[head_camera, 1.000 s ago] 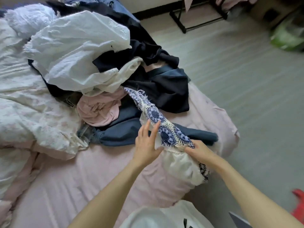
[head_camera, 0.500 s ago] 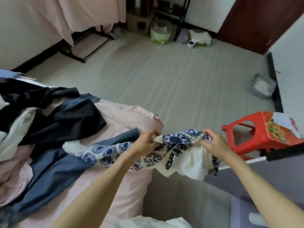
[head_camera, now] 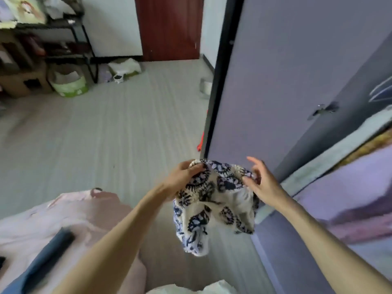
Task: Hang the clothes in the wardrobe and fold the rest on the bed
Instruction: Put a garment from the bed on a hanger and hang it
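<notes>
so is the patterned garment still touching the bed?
Apart. The head view shows the patterned garment hanging from both hands, left hand, right hand, over bare floor beside the bed.

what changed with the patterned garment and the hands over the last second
The blue-patterned garment was lifted off the bed and carried right, toward the purple wardrobe door; it now hangs in the air over the floor. The left hand, flat and open a second ago, has taken a grip on its top edge. The right hand has kept its hold, though some fingers are now spread. The dark blue clothing stays on the bed.
</notes>
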A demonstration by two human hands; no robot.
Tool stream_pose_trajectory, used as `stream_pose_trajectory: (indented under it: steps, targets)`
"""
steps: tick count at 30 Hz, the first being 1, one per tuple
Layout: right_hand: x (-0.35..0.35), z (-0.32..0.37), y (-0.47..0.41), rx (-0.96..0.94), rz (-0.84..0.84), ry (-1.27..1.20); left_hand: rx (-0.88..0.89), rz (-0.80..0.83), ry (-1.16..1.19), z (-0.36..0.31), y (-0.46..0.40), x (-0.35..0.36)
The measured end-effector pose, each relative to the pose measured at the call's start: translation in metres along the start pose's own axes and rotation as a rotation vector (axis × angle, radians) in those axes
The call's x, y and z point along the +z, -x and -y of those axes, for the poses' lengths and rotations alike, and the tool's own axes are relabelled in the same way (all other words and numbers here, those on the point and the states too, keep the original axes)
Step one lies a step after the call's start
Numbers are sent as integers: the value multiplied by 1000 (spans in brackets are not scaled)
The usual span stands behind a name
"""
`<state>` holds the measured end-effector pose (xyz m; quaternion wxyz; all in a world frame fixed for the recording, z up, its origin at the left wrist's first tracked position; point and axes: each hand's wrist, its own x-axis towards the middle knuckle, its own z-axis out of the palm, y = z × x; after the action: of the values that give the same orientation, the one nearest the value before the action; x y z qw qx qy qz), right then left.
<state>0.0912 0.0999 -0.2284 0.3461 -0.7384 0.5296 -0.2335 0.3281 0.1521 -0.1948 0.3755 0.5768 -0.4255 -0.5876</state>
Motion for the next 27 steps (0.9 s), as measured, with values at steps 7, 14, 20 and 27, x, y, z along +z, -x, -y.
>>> stream_pose_trajectory:
  steps: [7, 14, 20, 27]
  targets:
    - [-34, -34, 61, 19, 326, -55, 47, 101, 113, -40, -41, 117]
    - [-68, -51, 77, 103, -135, -107, 114, 153, -216, -54, -74, 158]
    - [-112, -28, 65, 101, -383, 40, 87, 624, -429, -44, -74, 177]
    - [-139, -5, 54, 195, -578, 42, 378, 460, -473, -46, -82, 223]
